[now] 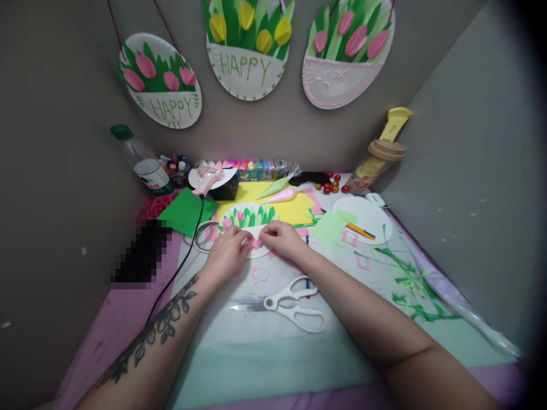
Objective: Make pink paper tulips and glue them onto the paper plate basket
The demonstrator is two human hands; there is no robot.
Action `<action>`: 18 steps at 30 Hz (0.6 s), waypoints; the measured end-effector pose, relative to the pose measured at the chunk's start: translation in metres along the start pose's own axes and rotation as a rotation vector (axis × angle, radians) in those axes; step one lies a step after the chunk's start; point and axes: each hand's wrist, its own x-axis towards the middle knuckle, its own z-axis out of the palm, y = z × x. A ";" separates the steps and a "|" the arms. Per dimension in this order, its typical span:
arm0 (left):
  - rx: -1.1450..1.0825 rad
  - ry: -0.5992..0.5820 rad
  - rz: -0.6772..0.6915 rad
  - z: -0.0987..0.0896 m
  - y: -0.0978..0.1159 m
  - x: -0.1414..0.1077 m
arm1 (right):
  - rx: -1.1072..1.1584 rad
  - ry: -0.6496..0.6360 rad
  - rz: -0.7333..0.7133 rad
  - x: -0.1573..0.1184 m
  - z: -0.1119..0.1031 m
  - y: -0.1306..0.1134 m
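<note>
Over the middle of the table, my left hand (228, 249) and my right hand (283, 237) meet with fingers pinched around a small pink paper piece (255, 244). Its exact shape is partly covered by the fingertips. Beneath them lies a white paper plate craft (257, 254) with green paper leaves (256, 214) along its far side. Pink paper tulips (240, 216) sit among the leaves at its left. White-handled scissors (277, 304) lie open nearer to me, their blades pointing left.
Behind the plate are yellow paper (239, 196), a pink glue gun (208, 181) with its black cord, and two piping bags (284, 195). Green paper scraps (421, 290) and a white plate (382, 225) with a yellow cutter (359, 229) lie right. A bottle (149, 173) stands left.
</note>
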 end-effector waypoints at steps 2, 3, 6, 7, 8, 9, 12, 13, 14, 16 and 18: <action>-0.039 -0.005 -0.006 -0.001 -0.002 0.000 | -0.006 -0.010 -0.007 0.000 0.000 0.001; -0.059 -0.007 -0.003 -0.001 -0.003 0.000 | -0.013 -0.016 -0.011 -0.001 0.000 0.002; -0.074 0.007 0.014 0.000 -0.004 0.000 | -0.051 -0.031 -0.013 -0.001 0.001 0.002; -0.062 0.011 0.022 0.001 -0.003 0.001 | -0.067 -0.032 -0.013 -0.001 0.002 0.002; -0.044 0.014 0.027 0.002 -0.002 0.001 | -0.084 -0.032 -0.018 0.000 0.002 0.002; -0.025 0.015 0.030 0.003 -0.001 0.001 | -0.101 -0.033 -0.028 0.000 0.003 0.001; 0.007 0.010 0.030 0.004 0.002 0.000 | -0.149 -0.031 -0.078 0.000 0.004 0.002; 0.005 0.009 0.029 0.004 0.002 0.000 | -0.160 -0.031 -0.095 0.000 0.004 0.002; 0.001 0.006 0.032 0.004 0.002 0.000 | -0.169 -0.030 -0.107 0.000 0.004 0.003; -0.014 -0.001 0.046 0.002 0.000 0.000 | -0.180 -0.024 -0.122 0.000 0.004 0.004; -0.033 -0.012 0.077 0.000 -0.002 0.000 | -0.183 -0.014 -0.119 0.000 0.003 0.005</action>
